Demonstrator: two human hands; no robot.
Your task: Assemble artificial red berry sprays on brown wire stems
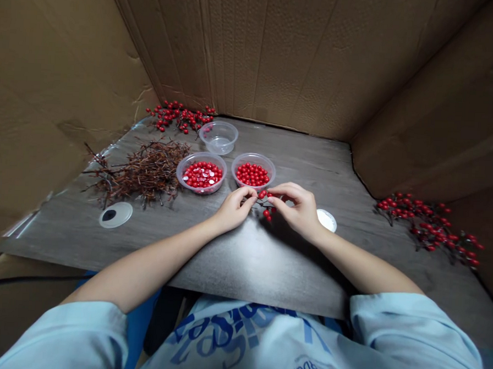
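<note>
saw tall brown cardboard walls (278, 54) behind and to both sides of a grey wood-grain worktop (306, 157). noticed a light blue t-shirt (230, 343) with darker blue lettering at the near edge. spotted a tangled heap of bare brown twigs (143, 171) on the left, and well apart from it, a spread of red-berried sprigs (430, 230) along the right side. found a smaller cluster of berried sprigs (181, 116) at the far left, just beside a clear plastic bowl (220, 145).

saw two more plastic bowls nearer the hands: a left bowl (202, 190) with red berries and white bits (204, 172) mixed together, and a right bowl (251, 186) with red berries alone. held a short berry sprig (267, 214) just in front of the right bowl, above the worktop. pinched its dark stem in the left hand (234, 210), thumb and forefinger closed together, and gripped it near the upper berries in the right hand (301, 209), fingertips narrow.

noted a round translucent lid (119, 213) in front of the twig heap, bearing a small dark oval piece (109, 215), and a round white disc (326, 219) beside the right wrist, partly hidden by it.
</note>
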